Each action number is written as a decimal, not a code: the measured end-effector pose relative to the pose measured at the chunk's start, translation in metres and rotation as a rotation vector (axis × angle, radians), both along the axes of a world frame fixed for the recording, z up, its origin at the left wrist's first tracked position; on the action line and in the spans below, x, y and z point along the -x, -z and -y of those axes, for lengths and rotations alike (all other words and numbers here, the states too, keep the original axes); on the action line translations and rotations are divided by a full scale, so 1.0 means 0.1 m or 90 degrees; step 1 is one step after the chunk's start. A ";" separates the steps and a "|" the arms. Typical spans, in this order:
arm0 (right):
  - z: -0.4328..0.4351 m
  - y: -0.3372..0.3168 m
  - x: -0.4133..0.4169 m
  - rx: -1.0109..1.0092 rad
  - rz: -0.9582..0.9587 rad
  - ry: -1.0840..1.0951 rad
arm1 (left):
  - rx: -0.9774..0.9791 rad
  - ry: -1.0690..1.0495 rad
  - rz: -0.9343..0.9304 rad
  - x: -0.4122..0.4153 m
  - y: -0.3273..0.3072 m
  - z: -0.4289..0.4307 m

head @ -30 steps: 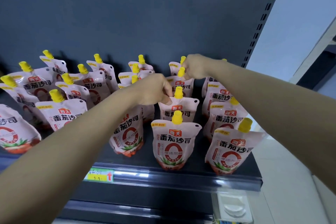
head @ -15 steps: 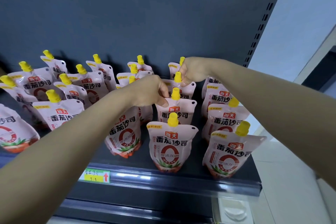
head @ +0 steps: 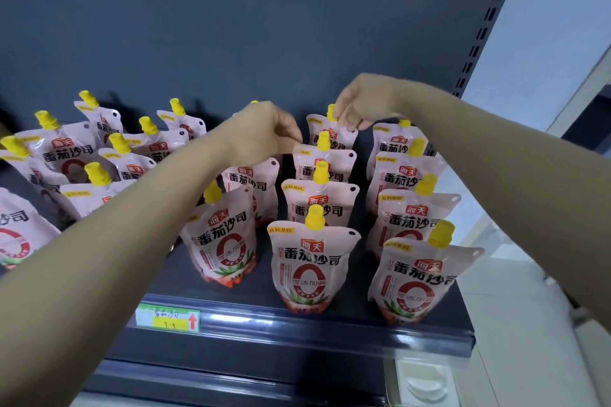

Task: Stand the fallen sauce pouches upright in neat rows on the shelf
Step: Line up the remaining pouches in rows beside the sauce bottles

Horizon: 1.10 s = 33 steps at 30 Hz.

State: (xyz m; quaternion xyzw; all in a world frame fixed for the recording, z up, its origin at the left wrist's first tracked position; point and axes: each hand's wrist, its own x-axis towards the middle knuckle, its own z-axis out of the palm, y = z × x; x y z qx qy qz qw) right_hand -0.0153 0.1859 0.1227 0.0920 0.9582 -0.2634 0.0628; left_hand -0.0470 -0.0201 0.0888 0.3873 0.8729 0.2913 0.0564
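Pink sauce pouches with yellow caps stand in rows on the dark shelf (head: 297, 324). The middle row runs back from the front pouch (head: 310, 271). My left hand (head: 261, 132) reaches over the row beside it, and its fingertips pinch the top left corner of the third pouch (head: 327, 167). My right hand (head: 360, 106) is at the back, with fingers curled and pinching the top of the rearmost pouch (head: 325, 132) beside its cap. The right row (head: 416, 281) stands upright. Pouches on the left (head: 66, 155) lean at mixed angles.
The dark back panel (head: 264, 26) rises just behind the rear pouches. A green and yellow price label (head: 168, 317) sits on the shelf's front rail. The shelf ends at the right past the right row, with pale floor (head: 515, 324) beyond.
Both hands have moved farther back along the middle row. The left went from the second pouch's corner to the third pouch. The right hand now holds the rearmost pouch.
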 end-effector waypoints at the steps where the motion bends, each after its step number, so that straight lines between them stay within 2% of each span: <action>1: -0.01 -0.01 0.03 -0.002 -0.036 0.022 | 0.007 -0.017 -0.020 0.04 0.00 -0.04; 3: -0.02 0.01 0.11 -0.094 -0.072 0.047 | 0.047 -0.031 -0.045 0.11 0.01 -0.14; 5: -0.03 0.09 0.18 -0.205 -0.062 0.050 | 0.087 -0.021 -0.061 0.17 0.04 -0.25; 7: -0.04 0.18 0.25 -0.247 -0.031 0.039 | 0.127 -0.006 -0.080 0.22 0.07 -0.35; 10: -0.06 0.29 0.36 -0.239 0.000 0.019 | 0.179 0.014 -0.095 0.30 0.13 -0.45; 15: -0.12 0.42 0.54 -0.207 -0.016 -0.012 | 0.215 0.025 -0.112 0.39 0.22 -0.50; 22: -0.14 0.40 0.73 -0.223 -0.048 -0.064 | 0.213 0.014 -0.086 0.45 0.22 -0.52; 33: -0.17 0.41 0.75 -0.248 -0.064 -0.041 | 0.223 0.007 -0.065 0.48 0.24 -0.53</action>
